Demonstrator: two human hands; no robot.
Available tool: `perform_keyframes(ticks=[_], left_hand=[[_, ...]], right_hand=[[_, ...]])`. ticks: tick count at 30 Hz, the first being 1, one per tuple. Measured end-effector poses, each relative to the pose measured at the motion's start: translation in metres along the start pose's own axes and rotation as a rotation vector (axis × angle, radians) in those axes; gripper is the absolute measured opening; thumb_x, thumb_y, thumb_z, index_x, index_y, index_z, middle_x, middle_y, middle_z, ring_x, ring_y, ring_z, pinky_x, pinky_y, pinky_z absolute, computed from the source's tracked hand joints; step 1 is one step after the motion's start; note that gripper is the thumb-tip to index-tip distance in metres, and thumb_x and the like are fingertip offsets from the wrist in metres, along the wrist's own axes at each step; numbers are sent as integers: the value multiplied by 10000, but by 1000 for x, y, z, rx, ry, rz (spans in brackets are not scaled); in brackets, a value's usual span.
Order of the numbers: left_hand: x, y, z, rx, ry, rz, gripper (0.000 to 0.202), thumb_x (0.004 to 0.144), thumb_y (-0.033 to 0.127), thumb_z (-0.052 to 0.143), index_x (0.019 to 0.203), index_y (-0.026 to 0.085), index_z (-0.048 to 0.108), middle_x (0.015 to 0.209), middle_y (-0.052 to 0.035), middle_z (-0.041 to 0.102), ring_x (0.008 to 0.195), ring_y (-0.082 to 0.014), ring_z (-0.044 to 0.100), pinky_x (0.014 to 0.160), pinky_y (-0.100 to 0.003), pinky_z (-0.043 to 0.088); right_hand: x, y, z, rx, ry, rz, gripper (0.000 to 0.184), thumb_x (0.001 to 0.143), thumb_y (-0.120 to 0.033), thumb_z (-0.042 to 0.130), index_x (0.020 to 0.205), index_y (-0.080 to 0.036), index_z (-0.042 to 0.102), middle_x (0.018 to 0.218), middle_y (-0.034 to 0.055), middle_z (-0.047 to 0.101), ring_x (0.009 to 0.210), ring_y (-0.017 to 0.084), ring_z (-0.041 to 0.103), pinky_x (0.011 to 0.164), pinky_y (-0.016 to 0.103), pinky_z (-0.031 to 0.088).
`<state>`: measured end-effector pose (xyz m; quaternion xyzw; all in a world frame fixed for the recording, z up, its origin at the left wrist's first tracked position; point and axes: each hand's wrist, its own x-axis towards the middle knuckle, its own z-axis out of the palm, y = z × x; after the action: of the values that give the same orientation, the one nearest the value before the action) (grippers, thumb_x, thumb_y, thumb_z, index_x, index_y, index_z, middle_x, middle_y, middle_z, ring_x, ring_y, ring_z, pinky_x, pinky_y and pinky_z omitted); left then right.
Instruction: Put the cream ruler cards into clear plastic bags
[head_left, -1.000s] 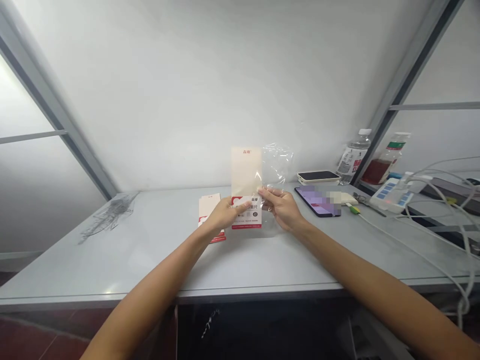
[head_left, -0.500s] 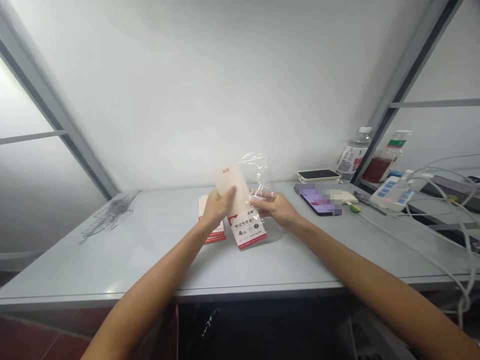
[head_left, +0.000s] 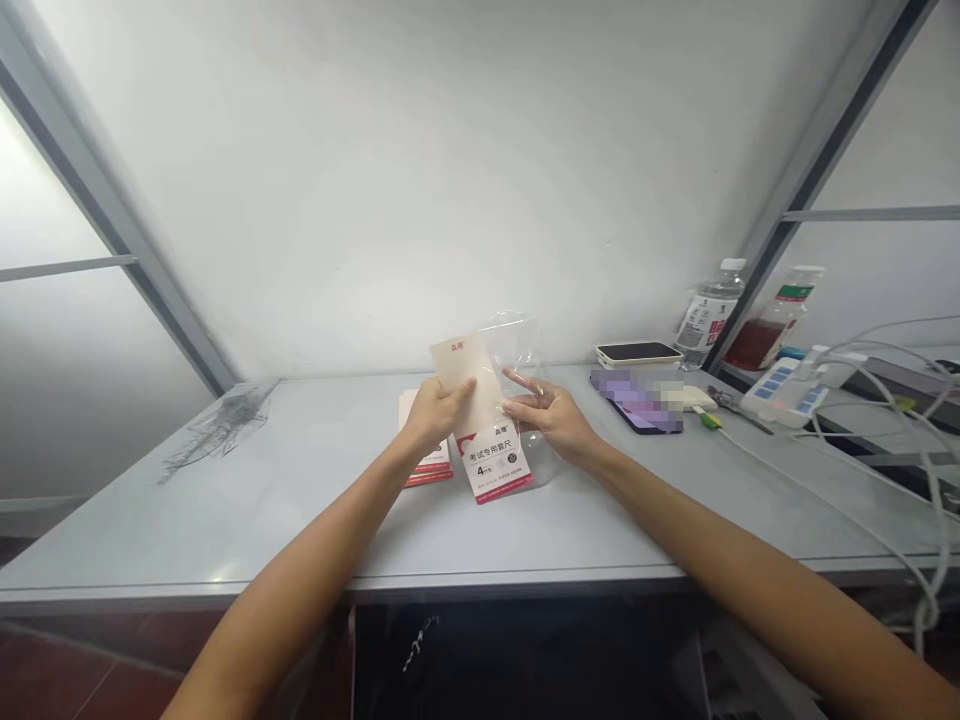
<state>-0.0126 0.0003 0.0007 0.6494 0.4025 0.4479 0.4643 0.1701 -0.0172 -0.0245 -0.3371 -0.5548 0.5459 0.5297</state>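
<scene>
My left hand (head_left: 441, 412) is closed on a cream paper card (head_left: 466, 365), thumb on its front face. Below it hangs a white panel with red edging and printed Chinese text (head_left: 499, 468); whether the two are one folded card I cannot tell. My right hand (head_left: 561, 420) pinches a clear plastic bag (head_left: 516, 340) by the card's right edge. Its index finger is stretched out behind or inside the film. The bag spreads above and to the right of the card. Partly hidden behind my left hand, a small stack of similar red-and-white cards (head_left: 431, 470) lies on the desk.
On the right of the grey desk (head_left: 300, 530) lie a white-edged phone (head_left: 639, 352), a second phone (head_left: 634, 405), and a white power strip (head_left: 784, 388) with tangled cables (head_left: 847, 490). A water bottle (head_left: 709, 318) and a bottle of dark liquid (head_left: 772, 320) stand behind. A black scribble (head_left: 225, 425) marks the left.
My right index finger has straightened upward along the film. The plastic bag has shifted slightly and its top edge sits a little lower. The left hand keeps its hold on the card.
</scene>
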Motion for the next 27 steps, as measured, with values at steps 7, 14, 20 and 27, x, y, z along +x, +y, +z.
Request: perform_keyframes(ticks=[7, 14, 20, 27], left_hand=[[1, -1, -3, 72, -8, -35, 460, 739, 512, 561, 934, 103, 642, 891, -129, 678, 787, -258, 635, 631, -349, 501], [0, 0, -3, 14, -59, -1, 437, 753, 478, 562, 987, 116, 636, 924, -132, 673, 808, -243, 636, 695, -372, 508], [0, 5, -3, 36, 20, -63, 413, 727, 440, 596, 943, 91, 638, 922, -138, 673, 833, -276, 630, 693, -386, 507], [-2, 5, -3, 4, -53, -74, 360, 739, 408, 596, 929, 106, 649, 878, -125, 682, 844, -268, 631, 712, -388, 507]], right_hand=[[0, 2, 1, -24, 14, -29, 698, 666, -273, 712, 1308, -245, 440, 828, 5, 698, 708, 153, 630, 588, 285, 538], [0, 2, 0, -27, -31, 13, 715, 669, -293, 707, 1323, -271, 419, 891, 24, 694, 727, 175, 641, 633, 338, 547], [-1, 3, 5, -41, 72, -33, 725, 636, -289, 723, 1306, -263, 446, 855, 24, 697, 752, 181, 631, 662, 343, 534], [-2, 4, 2, 13, 4, 22, 744, 632, -255, 730, 1313, -268, 431, 803, -7, 686, 711, 154, 629, 677, 325, 524]])
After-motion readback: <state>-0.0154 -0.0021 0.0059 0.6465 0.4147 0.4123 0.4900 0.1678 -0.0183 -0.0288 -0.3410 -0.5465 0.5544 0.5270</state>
